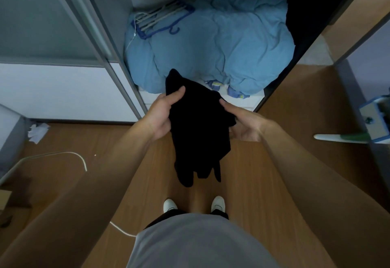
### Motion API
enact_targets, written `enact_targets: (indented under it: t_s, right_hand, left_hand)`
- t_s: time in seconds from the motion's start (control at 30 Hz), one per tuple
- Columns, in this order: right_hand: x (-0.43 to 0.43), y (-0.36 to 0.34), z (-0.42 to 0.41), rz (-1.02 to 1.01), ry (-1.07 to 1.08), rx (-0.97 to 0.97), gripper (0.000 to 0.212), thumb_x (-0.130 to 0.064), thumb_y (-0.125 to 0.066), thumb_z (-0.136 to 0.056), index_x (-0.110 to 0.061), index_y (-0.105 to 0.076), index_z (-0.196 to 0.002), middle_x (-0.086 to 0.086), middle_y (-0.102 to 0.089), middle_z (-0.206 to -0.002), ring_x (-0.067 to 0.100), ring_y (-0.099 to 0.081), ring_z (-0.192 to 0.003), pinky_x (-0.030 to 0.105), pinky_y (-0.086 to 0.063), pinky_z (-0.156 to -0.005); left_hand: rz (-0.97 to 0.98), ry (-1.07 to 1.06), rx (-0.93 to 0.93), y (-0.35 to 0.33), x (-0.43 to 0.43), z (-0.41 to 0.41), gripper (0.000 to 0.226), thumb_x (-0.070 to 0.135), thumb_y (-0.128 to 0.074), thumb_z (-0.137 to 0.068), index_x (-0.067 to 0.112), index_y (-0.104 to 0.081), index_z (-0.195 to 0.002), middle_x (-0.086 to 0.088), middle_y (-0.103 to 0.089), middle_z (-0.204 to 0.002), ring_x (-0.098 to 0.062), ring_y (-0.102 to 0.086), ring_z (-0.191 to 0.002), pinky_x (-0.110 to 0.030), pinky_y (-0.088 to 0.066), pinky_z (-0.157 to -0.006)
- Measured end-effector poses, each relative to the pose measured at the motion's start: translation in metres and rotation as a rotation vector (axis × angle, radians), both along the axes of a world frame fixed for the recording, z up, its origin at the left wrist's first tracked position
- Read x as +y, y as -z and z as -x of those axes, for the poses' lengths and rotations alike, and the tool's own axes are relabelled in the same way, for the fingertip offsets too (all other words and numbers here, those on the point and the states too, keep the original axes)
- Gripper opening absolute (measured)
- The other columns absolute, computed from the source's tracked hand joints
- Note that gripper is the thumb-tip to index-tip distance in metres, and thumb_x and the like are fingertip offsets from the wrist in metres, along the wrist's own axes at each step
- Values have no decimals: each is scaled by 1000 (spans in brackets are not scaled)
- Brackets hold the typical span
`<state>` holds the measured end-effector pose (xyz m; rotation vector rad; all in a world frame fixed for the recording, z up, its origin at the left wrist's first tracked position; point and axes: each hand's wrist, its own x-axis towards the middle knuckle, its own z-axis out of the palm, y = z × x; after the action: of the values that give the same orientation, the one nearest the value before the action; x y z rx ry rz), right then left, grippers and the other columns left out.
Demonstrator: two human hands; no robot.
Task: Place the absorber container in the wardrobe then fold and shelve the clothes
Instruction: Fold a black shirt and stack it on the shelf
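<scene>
A black garment (198, 128) hangs in front of the open wardrobe (109, 35), its loose ends dangling toward the floor above the person's white shoes (218, 204). The left hand (162, 115) is clamped on its upper left edge, thumb pressed over the cloth, while the right hand (242, 124) grips the right side from beneath. Inside the wardrobe, behind the garment, a blue duvet (221, 41) fills the bottom compartment, with a bundle of hangers (160, 18) lying on its left part
</scene>
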<state>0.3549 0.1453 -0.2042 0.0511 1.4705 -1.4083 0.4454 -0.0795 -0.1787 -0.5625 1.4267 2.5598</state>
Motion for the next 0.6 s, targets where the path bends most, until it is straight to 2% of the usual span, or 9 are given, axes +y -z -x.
enact_targets:
  t_s: [0.07,0.17,0.27,0.3,0.33,0.4,0.47,0.53,0.6]
  right_hand:
    - [2,0,-4,53,28,-8,37,-52,-75,-77,-30,-79,-107,-2,-71,-122,21,-63,-116,39,-42,-109]
    - [4,-7,5,76,104,57,35,-27,-79,-81,-18,-75,-114,5,-72,-123,22,-64,-117,38,-51,-102]
    - [5,-26,24,139,267,109,29,-11,-73,-86,-10,-72,-115,8,-75,-114,18,-72,-97,33,-59,-88]
    - [5,-30,30,191,352,84,29,-13,-73,-86,-9,-71,-115,6,-75,-110,16,-72,-92,31,-60,-85]
    - [6,-31,34,281,430,28,32,-20,-74,-87,-11,-71,-118,5,-74,-113,16,-72,-95,31,-58,-89]
    - [5,-22,30,426,463,-82,52,-46,-69,-87,-17,-65,-129,4,-64,-134,19,-64,-116,38,-48,-106]
    - [2,-2,12,299,315,-52,62,-61,-61,-83,-25,-61,-133,2,-63,-138,20,-61,-124,41,-46,-107]
    - [-1,16,-10,112,133,46,49,-55,-63,-83,-24,-66,-122,1,-71,-124,18,-67,-115,36,-52,-100]
    - [-5,22,-20,83,147,142,30,-34,-70,-89,-14,-71,-111,6,-76,-109,22,-71,-103,32,-56,-92]
  left_hand:
    - [8,-5,3,-1,-3,0,24,34,-63,-96,18,-80,-103,-8,-72,-120,-23,-68,-113,-27,-57,-86]
    - [70,-7,-25,0,-7,0,23,35,-64,-96,20,-78,-105,-7,-73,-119,-22,-69,-111,-27,-58,-84]
    - [181,31,-100,4,-12,-1,26,37,-65,-95,19,-73,-111,-6,-75,-115,-21,-72,-106,-25,-59,-79]
    - [185,58,-120,5,-12,-1,28,38,-65,-95,18,-72,-114,-7,-74,-115,-21,-72,-106,-26,-59,-79]
    - [160,77,-132,4,-11,0,31,38,-66,-94,17,-71,-116,-7,-74,-117,-21,-71,-107,-26,-59,-80]
    - [71,71,-133,-2,-6,3,35,37,-66,-94,15,-69,-120,-7,-73,-119,-23,-70,-109,-28,-59,-80]
    - [6,36,-122,-10,-2,9,36,36,-66,-94,12,-69,-120,-9,-73,-119,-24,-70,-109,-30,-59,-81]
    - [-26,-1,-142,-17,0,16,34,35,-65,-95,8,-71,-115,-12,-75,-112,-26,-73,-102,-32,-60,-77]
    - [-32,-28,-184,-21,-3,21,33,35,-65,-94,6,-71,-109,-12,-76,-101,-26,-75,-91,-33,-60,-72]
